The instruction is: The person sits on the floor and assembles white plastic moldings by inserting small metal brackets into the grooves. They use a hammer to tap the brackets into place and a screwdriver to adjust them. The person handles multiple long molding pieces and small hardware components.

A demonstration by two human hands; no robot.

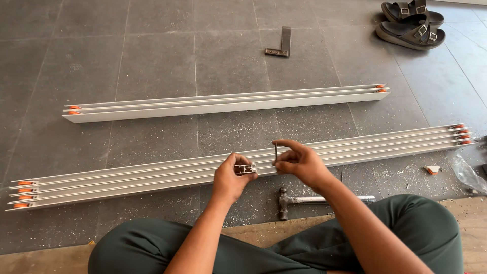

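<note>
My one head view looks steeply down over my crossed legs [284,243], close to the tiled floor [152,66] ahead.

Claw hammer [304,199] lies on the tiled floor [152,66]. Beyond it: two long rail bundles [228,101], a try square [280,43], sandals [412,23] far right.

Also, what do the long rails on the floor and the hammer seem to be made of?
The near long rails look like light metal, probably aluminium with a pale matt finish: thin straight ribs, even sheen. Their orange end pieces look plastic. The hammer looks all steel, dull grey head, shinier handle.
</note>
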